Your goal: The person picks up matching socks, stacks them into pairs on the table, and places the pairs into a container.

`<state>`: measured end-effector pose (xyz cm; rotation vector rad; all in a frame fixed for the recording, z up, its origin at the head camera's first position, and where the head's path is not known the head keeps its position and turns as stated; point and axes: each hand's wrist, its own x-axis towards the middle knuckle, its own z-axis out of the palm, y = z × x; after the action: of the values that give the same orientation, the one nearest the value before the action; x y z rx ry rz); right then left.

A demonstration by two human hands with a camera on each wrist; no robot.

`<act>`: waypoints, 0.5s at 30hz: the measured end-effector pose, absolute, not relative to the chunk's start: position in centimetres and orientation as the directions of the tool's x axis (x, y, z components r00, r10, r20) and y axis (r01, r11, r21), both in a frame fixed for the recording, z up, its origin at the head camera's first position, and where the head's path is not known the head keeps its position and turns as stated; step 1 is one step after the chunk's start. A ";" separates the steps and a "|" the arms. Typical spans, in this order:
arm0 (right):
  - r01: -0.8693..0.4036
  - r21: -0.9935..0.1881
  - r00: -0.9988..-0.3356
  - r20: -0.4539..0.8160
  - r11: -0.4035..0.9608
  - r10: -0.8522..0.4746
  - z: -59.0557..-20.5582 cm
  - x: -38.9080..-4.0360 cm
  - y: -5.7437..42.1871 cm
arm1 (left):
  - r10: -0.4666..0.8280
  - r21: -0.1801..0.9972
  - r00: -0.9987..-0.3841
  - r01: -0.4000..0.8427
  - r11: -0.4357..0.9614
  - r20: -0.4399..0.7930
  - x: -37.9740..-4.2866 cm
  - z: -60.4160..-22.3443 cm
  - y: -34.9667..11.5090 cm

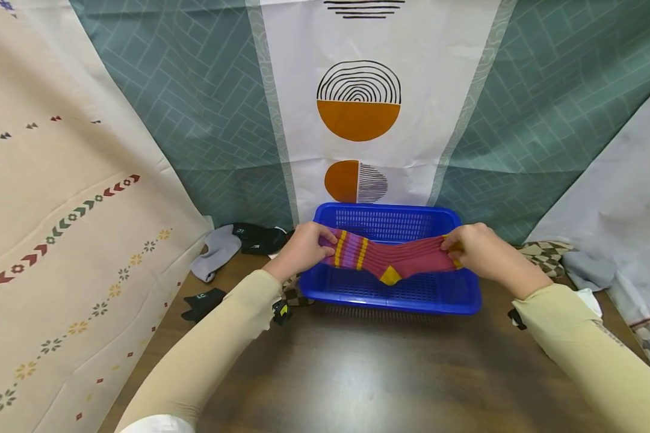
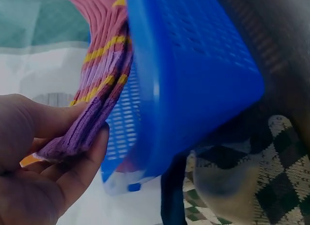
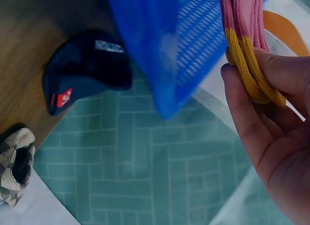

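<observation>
A pair of ribbed pink socks (image 1: 411, 258), one laid over the other, stretches sideways above the blue basket (image 1: 390, 305). The heel is yellow, and purple and yellow stripes run round the leg part. My left hand (image 1: 307, 243) pinches the purple cuff (image 2: 80, 126) between thumb and fingers. At the opposite end, my right hand (image 1: 473, 246) grips the yellow toes (image 3: 252, 72), where two layers show in the right wrist view. Behind the socks, part of the basket's mesh is hidden.
Left of the basket lie a grey sock (image 1: 216, 249), black socks (image 1: 260, 239), a dark lettered sock (image 1: 201, 304) and checkered fabric (image 2: 286, 186). To the right are a checkered piece (image 1: 544, 255) and a grey one (image 1: 587, 269). A patterned cloth (image 1: 357, 144) hangs behind the basket.
</observation>
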<state>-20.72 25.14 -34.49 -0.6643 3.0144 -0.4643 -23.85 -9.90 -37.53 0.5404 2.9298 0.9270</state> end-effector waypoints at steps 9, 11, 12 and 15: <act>-0.416 -0.259 -0.891 -0.075 0.872 -0.448 -37.2 -23.2 24.6 | 0.368 0.414 -0.929 0.348 0.841 0.031 -25.9 -39.0 -8.7; -0.433 -0.237 -0.885 -0.071 0.869 -0.461 -37.7 -23.5 24.6 | 0.388 0.390 -0.922 0.362 0.847 0.014 -26.2 -39.1 -8.4; -0.445 -0.223 -0.881 -0.066 0.867 -0.469 -37.9 -23.7 24.5 | 0.397 0.378 -0.918 0.368 0.849 0.001 -26.3 -39.1 -8.3; -0.482 -0.196 -0.864 -0.059 0.854 -0.501 -38.5 -24.0 24.3 | 0.415 0.335 -0.909 0.378 0.863 -0.044 -26.6 -39.3 -7.9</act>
<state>-23.96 24.33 -38.47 -0.7764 2.9207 -0.2658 -26.60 -7.88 -39.32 0.6239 2.9208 0.4893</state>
